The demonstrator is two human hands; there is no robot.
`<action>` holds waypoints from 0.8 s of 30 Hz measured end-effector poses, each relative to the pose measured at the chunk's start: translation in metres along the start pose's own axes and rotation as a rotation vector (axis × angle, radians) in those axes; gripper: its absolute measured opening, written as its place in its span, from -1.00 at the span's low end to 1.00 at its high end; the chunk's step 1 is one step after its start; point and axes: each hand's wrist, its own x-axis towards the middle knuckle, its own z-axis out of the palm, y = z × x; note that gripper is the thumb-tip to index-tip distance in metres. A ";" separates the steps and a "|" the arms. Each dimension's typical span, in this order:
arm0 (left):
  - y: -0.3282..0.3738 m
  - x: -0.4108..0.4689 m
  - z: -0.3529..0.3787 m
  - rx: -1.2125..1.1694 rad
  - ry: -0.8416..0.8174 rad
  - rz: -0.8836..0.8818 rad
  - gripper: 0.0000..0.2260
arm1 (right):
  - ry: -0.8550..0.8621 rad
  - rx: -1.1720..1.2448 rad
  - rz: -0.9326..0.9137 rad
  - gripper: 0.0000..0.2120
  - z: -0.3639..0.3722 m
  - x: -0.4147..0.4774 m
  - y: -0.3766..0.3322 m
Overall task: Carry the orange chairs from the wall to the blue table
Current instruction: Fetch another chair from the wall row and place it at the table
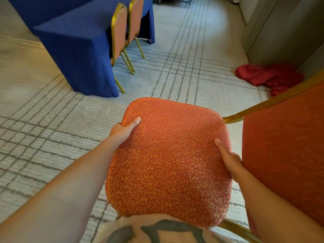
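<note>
A beige shirt [157, 230] with a dark print fills the bottom edge. Just beyond it, the left hand [122, 130] and right hand [229, 160] grip opposite sides of the seat [168, 160], thumbs on top and fingers curled under, out of sight. The seat is a rounded square pad of orange fabric with a red squiggle weave. Its plain orange backrest [284, 146] and gold frame [263, 106] stand right of the right hand. Ahead of the left hand, a near chair [119, 32] and a far chair [135, 18] sit tucked against the blue-draped bench [73, 41]. Pale ribbed carpet [43, 120] with grey grid lines lies open between. A crumpled red cloth [270, 77] lies beyond the right hand, by the wall [280, 32].
</note>
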 end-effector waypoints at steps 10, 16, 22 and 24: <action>0.094 0.150 0.042 -0.028 0.009 0.012 -0.23 | -0.027 0.015 0.010 -0.11 0.046 0.145 -0.117; 0.184 0.282 0.073 0.009 -0.020 0.072 -0.29 | -0.003 0.050 0.023 -0.07 0.081 0.245 -0.208; 0.288 0.388 0.091 0.002 -0.013 0.161 -0.31 | 0.051 0.068 -0.018 -0.05 0.100 0.326 -0.319; 0.317 0.418 0.095 0.003 -0.029 0.169 -0.29 | 0.074 0.073 -0.044 -0.07 0.105 0.349 -0.353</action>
